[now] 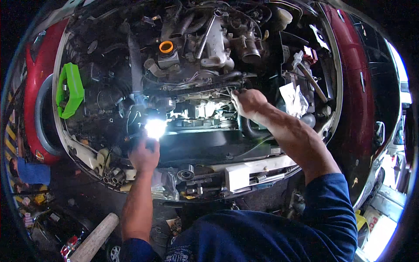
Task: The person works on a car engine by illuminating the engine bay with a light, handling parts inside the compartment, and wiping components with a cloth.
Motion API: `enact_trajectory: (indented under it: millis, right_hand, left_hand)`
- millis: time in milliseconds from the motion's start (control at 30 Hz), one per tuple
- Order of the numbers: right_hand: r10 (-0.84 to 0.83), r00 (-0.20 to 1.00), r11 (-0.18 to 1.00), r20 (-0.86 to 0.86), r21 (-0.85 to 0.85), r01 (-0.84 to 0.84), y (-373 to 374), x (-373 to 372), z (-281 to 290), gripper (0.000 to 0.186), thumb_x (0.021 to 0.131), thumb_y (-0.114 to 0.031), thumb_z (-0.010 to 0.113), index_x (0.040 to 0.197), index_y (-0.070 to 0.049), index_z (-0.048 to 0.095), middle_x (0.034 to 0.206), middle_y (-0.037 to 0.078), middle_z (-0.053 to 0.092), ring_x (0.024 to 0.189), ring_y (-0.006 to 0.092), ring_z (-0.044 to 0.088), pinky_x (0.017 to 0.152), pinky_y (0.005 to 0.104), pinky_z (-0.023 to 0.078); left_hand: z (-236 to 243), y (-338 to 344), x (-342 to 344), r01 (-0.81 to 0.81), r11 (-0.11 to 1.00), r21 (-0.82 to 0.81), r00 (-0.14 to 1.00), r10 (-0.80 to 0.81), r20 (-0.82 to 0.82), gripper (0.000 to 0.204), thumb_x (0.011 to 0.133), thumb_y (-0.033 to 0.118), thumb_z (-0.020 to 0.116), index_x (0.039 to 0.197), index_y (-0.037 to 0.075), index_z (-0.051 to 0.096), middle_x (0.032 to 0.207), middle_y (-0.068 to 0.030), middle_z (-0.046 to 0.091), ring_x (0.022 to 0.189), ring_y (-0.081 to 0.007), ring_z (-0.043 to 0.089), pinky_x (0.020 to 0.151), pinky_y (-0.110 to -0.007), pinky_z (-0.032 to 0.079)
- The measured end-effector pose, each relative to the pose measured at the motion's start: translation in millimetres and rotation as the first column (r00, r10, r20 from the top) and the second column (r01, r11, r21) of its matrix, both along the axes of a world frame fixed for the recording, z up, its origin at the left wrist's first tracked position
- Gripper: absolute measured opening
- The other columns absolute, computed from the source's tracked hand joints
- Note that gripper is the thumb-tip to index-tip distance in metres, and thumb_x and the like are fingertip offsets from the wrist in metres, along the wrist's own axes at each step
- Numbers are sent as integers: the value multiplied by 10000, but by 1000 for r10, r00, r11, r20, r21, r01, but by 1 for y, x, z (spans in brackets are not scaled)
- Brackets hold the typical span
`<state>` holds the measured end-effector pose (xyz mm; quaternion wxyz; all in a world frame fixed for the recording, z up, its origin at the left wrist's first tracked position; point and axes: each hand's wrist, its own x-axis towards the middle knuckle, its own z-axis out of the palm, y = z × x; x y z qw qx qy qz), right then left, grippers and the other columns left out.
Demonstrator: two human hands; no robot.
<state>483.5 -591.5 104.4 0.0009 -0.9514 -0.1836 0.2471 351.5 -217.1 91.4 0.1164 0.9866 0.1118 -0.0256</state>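
Note:
My left hand [144, 155] grips a lit work light [155, 128] low over the front of the engine bay, its glare hiding the light's shape. The beam lights metal parts and pulleys [227, 123] behind a black radiator top [196, 143]. My right hand [248, 102] is closed at the middle right of the engine, beside a ribbed black hose [205, 89] and a thick curved black hose [251, 131]; a pale slim thing shows at its fingers, too small to name. Above are an orange ring [166, 47] and a silver wrench [208, 35].
A green plastic piece [70, 91] rests at the bay's left, a hammer [312, 81] and white paper [293, 98] at the right. Sockets and tools [196, 187] lie along the front edge. Red car bodies [39, 74] flank the bay. A blue-clothed shape [32, 172], maybe a person, is lower left.

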Motion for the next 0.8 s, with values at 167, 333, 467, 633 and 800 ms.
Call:
enact_trajectory:
  millis: [167, 333, 467, 633, 800]
  right_hand:
    - [161, 960, 982, 228, 58, -178, -8, 6, -3, 277, 900, -182, 476, 1130, -44, 545, 935, 163, 667, 834, 320, 664, 667, 431, 546]
    - [-114, 990, 986, -80, 112, 122, 1, 7, -1, 308, 940, -266, 479, 1086, -24, 601, 941, 176, 672, 878, 330, 654, 749, 424, 523]
    - [327, 932, 932, -159, -107, -345, 8, 16, -24, 193, 740, -95, 665, 915, -18, 693, 966, 122, 697, 855, 275, 677, 703, 371, 568]
    - [270, 946, 963, -181, 53, -265, 5, 21, -45, 342, 961, -232, 412, 999, 24, 636, 877, 206, 658, 805, 371, 641, 735, 434, 517]
    - [107, 957, 993, -271, 76, -89, 8, 17, -31, 341, 934, -272, 489, 993, 32, 632, 861, 218, 656, 799, 383, 640, 721, 441, 508]
  left_hand:
    - [3, -3, 0, 44, 999, 23, 988, -47, 148, 436, 821, 418, 595, 1225, 255, 606, 999, -47, 703, 837, -339, 661, 740, -460, 508]
    - [8, -3, 0, -62, 998, -2, 998, 62, -26, 319, 834, 444, 579, 1047, 222, 665, 950, -93, 700, 829, -353, 654, 736, -458, 500]
    - [4, -1, -1, -83, 996, 37, 995, 84, -50, 311, 839, 472, 574, 957, 199, 669, 904, -119, 697, 815, -362, 651, 731, -462, 497]
    - [2, -1, -2, -72, 997, -8, 997, 72, 7, 319, 835, 481, 588, 942, 192, 670, 889, -120, 697, 809, -360, 651, 723, -456, 498]
    - [6, -5, -1, -60, 998, -36, 997, 62, 53, 299, 828, 470, 607, 914, 191, 673, 870, -114, 698, 787, -359, 653, 712, -452, 499]
